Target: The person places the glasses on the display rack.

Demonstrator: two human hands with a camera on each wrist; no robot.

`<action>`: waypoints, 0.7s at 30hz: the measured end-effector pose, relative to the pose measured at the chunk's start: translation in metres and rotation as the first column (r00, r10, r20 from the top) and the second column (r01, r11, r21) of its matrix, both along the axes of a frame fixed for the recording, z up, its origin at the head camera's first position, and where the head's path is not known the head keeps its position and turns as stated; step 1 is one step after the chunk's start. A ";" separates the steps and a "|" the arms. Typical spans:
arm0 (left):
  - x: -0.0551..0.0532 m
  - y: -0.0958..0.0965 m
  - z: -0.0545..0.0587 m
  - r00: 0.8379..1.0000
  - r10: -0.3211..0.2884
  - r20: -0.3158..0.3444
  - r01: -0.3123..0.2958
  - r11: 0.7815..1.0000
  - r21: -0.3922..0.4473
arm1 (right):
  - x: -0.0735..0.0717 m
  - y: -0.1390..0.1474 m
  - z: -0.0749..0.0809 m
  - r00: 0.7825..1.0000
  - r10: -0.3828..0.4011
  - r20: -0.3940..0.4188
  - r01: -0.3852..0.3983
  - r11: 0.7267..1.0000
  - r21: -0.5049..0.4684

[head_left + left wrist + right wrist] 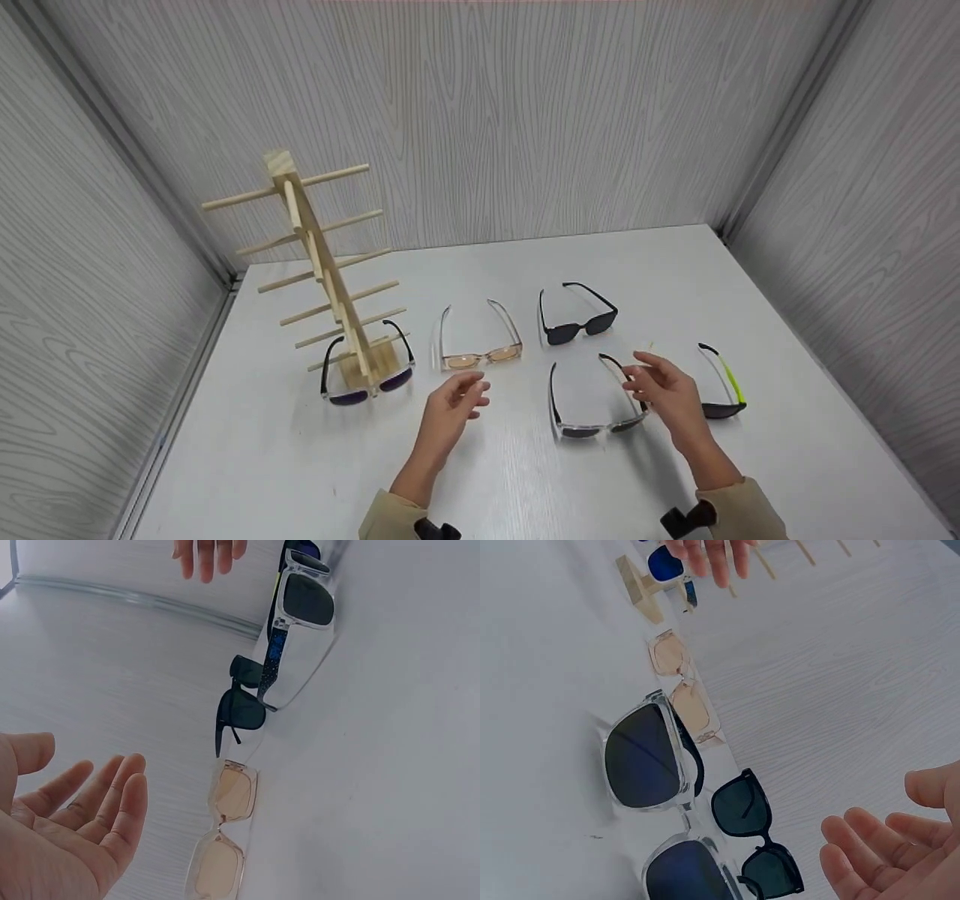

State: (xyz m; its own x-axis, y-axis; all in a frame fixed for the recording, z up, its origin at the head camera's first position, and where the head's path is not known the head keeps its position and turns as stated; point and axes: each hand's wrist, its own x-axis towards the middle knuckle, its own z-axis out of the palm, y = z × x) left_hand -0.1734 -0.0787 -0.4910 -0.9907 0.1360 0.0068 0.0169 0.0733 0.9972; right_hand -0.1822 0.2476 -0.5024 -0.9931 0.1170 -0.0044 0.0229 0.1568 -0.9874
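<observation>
Both hands [452,401] [665,388] hover over a white table [499,484] within grey wood-grained walls [480,127].

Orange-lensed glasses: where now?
In the head view, near the middle, the orange-lensed glasses lie on the table between the wooden rack at left and the all-black sunglasses at right, just beyond the left hand.

A white tabletop [495,480] fills the lower part of the head view, its surface glossy and carrying 1 small dark mark [334,491] toward the near left. 3 pale grey panels with wavy wood grain enclose it: a back panel [487,112], a left panel [67,262] and a right panel [862,172]. 2 grey corner strips, left [124,146] and right [795,120], join them, and a metal rail [169,435] follows the tabletop's left edge.
</observation>
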 end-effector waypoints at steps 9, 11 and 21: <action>-0.010 0.019 -0.038 0.999 -0.043 0.018 0.042 0.999 0.022 | 0.014 0.014 -0.014 0.998 -0.069 -0.009 0.069 0.998 0.003; -0.011 0.024 -0.041 0.999 -0.046 0.015 0.045 0.999 0.022 | 0.016 0.016 -0.018 0.997 -0.075 0.013 0.075 0.997 0.007; -0.010 0.046 -0.051 0.997 -0.072 0.024 0.072 0.997 -0.012 | 0.023 0.024 -0.032 0.992 -0.119 0.043 0.116 0.991 0.070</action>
State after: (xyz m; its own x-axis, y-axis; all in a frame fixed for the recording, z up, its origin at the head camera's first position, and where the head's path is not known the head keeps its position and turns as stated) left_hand -0.1837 -0.0324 -0.5416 -0.9782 0.2069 -0.0188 -0.0011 0.0852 0.9964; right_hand -0.1590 0.2713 -0.5343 -0.9714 0.2344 -0.0384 0.0907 0.2163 -0.9721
